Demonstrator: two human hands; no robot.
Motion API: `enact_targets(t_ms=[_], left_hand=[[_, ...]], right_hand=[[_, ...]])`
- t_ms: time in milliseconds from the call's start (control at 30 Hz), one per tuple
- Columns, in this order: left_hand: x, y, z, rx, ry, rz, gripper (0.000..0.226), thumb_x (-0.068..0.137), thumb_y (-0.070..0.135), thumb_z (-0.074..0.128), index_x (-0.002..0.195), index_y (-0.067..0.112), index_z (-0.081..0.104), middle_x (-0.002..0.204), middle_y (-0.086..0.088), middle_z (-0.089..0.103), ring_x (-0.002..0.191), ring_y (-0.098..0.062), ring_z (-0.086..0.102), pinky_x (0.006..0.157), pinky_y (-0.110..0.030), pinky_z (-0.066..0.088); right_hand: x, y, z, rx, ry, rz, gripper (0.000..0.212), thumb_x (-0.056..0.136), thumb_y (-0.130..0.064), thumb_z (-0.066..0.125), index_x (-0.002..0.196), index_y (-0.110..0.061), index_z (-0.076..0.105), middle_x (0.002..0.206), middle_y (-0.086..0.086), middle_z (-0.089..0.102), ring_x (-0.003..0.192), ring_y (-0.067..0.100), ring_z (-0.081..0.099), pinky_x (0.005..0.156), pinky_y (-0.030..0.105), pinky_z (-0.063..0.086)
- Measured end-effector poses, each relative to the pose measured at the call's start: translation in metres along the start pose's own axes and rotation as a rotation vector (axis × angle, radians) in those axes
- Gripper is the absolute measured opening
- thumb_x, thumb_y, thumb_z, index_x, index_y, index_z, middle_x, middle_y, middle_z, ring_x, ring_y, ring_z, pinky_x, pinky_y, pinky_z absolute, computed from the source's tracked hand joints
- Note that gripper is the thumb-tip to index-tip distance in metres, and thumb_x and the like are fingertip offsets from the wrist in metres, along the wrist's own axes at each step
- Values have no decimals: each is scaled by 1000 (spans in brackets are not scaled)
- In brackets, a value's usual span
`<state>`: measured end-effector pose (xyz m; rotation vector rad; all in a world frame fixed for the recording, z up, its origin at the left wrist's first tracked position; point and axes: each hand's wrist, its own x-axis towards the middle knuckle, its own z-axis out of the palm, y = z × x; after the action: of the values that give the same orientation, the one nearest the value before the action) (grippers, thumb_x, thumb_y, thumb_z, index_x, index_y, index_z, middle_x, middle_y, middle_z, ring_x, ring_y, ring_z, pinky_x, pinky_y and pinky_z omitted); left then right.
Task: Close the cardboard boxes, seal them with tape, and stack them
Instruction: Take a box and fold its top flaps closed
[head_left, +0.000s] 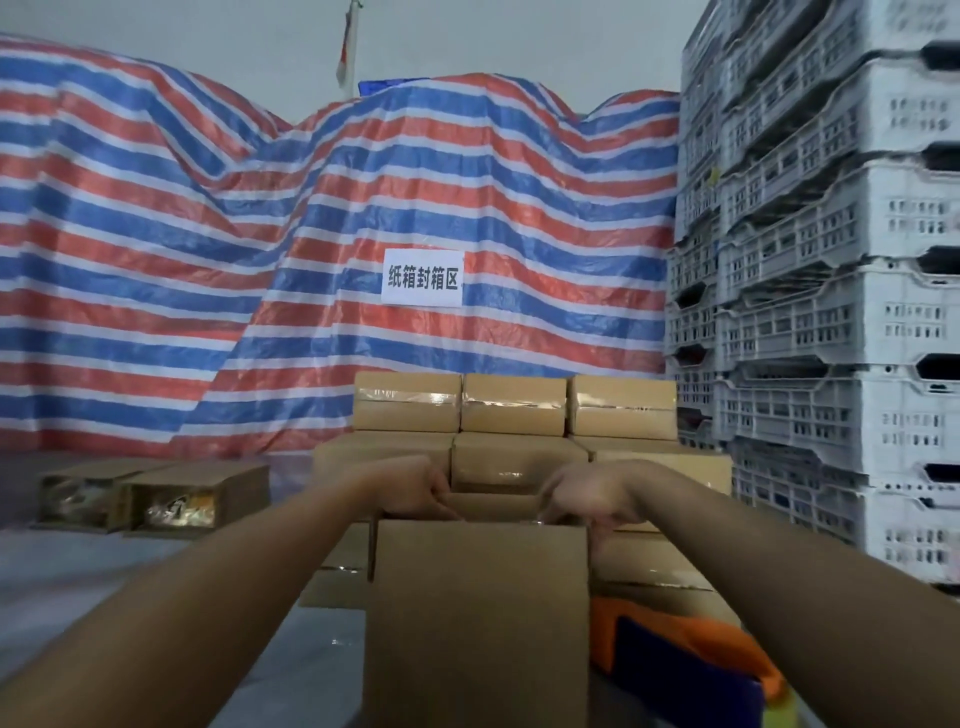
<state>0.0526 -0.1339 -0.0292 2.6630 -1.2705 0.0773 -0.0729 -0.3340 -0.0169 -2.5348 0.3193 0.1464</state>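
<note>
white paper sign (422, 278) reading "纸箱封箱区", on striped tarp (208, 234)

The near box (480, 613) was matt brown cardboard; far boxes (511, 402) bore glossy tape; right crates (831, 322) were pale perforated plastic.

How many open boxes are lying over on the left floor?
2: the left open box and the right open box lie side by side, touching, openings facing the camera. Others may be out of view.

Three taped boxes (511, 402) line the top row in the middle of the frame, one box (478, 618) stands at bottom centre under two hands (410, 486), two open boxes (156, 501) lie at left, and one paper sign (422, 277) hangs mid-frame.
</note>
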Motion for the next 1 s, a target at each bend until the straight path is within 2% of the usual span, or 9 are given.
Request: enact_targets(t_ms=[167, 333, 400, 500, 567, 633, 700, 833, 1000], left_hand=[[-9, -9, 3, -174, 108, -72, 43, 90, 66, 49, 93, 29, 71, 83, 13, 66, 78, -2, 59, 68, -22, 43], [-45, -15, 13, -1000, 344, -114, 64, 97, 65, 27, 111, 20, 71, 107, 5, 74, 111, -12, 61, 92, -32, 41], [-58, -12, 32, -1260, 416, -127, 67, 100, 60, 22, 119, 15, 68, 116, 2, 70, 120, -13, 55, 97, -36, 37], [-74, 0, 63, -1475, 452, -155, 59, 100, 57, 26, 109, 18, 68, 102, -4, 75, 100, -18, 68, 88, -38, 48], [-78, 9, 78, -1538, 486, -226, 59, 98, 58, 32, 93, 14, 70, 84, -13, 76, 75, -23, 73, 76, -37, 51], [-75, 12, 89, -1623, 521, -282, 64, 98, 59, 35, 81, 10, 73, 75, -14, 75, 65, -25, 72, 69, -36, 49], [-69, 9, 97, -1673, 524, -219, 72, 99, 58, 32, 70, 12, 79, 75, -14, 75, 64, -24, 73, 60, -33, 52], [-61, 2, 105, -1669, 616, -197, 60, 92, 47, 40, 58, 13, 76, 62, -8, 72, 65, -36, 67, 46, -21, 51], [-65, -6, 112, -1615, 551, -209, 67, 96, 55, 38, 52, 21, 76, 61, -3, 72, 51, -13, 69, 44, -20, 49]], right_hand=[[9, 18, 3, 146, -6, -70, 28, 102, -24, 52, 125, -10, 61, 117, 17, 71, 102, 29, 72, 76, 34, 60], [6, 30, 15, 308, 99, -109, 29, 101, -38, 53, 114, -16, 67, 86, 1, 76, 68, 10, 71, 55, 23, 53], [0, 37, 28, 557, 127, -135, 36, 96, -49, 57, 113, -19, 69, 89, 2, 77, 75, 13, 73, 63, 26, 55], [-4, 44, 63, 1114, 149, -184, 51, 92, -60, 54, 88, -18, 83, 98, 15, 77, 80, 26, 76, 71, 35, 55], [2, 47, 88, 1258, 231, -176, 65, 92, -67, 47, 84, -13, 82, 93, 18, 77, 77, 30, 76, 75, 39, 52], [8, 50, 107, 1338, 309, -183, 67, 94, -66, 44, 88, -9, 78, 82, 16, 76, 72, 30, 74, 78, 41, 49], [9, 53, 116, 1408, 337, -228, 69, 96, -63, 41, 72, -11, 80, 69, 11, 73, 58, 24, 71, 71, 39, 46], [14, 59, 119, 1429, 349, -251, 70, 97, -60, 40, 63, -15, 80, 68, 9, 73, 56, 22, 71, 67, 37, 47], [11, 61, 122, 1387, 373, -258, 71, 100, -58, 36, 62, -17, 80, 70, 9, 74, 58, 21, 72, 66, 36, 48]])
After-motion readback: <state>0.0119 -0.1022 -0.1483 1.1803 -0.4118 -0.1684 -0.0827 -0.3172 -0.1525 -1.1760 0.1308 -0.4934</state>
